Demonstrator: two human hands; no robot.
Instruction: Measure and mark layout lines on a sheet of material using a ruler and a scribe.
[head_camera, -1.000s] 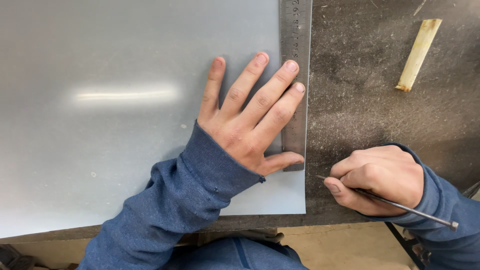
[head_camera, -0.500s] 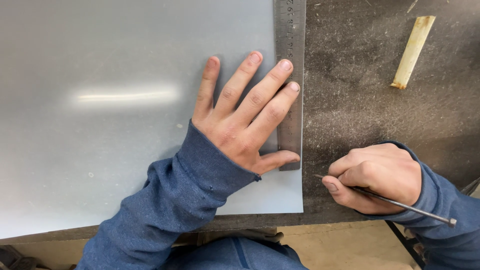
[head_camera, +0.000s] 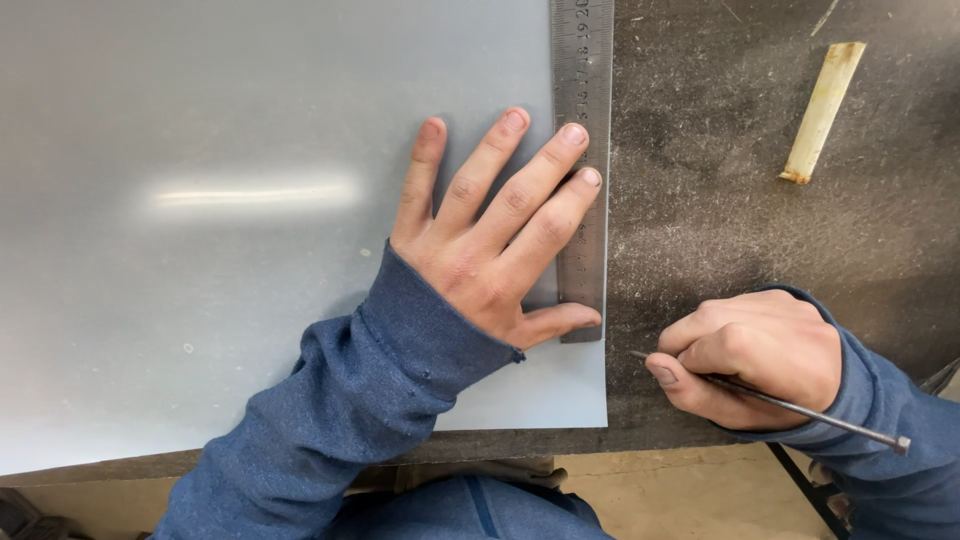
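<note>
- Tabletop (head_camera: 760, 200): dark, scuffed surface, dusted with fine pale grit.
- Grey sheet (head_camera: 200, 250): lies flat, covering the left and centre of the frame.
- Steel ruler (head_camera: 583, 70): rests along the sheet's right edge.
- Pale wooden stick (head_camera: 822, 112): upper right, well apart.

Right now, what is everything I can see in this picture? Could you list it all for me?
Sheet: one, pale grey, smooth, lying flat over the left of the bench.
Steel ruler: one, silver, lying along the sheet's right edge.
Wooden stick: one, pale yellow, on the bench at upper right.
Workbench: one, dark and dusty, under everything.
Thin metal rod: one, grey, held in the right hand, tip toward the sheet's edge.
Left hand: spread flat, pressing the ruler and sheet.
Right hand: closed around the rod, resting on the bench.
Sleeves: two, blue.
</note>
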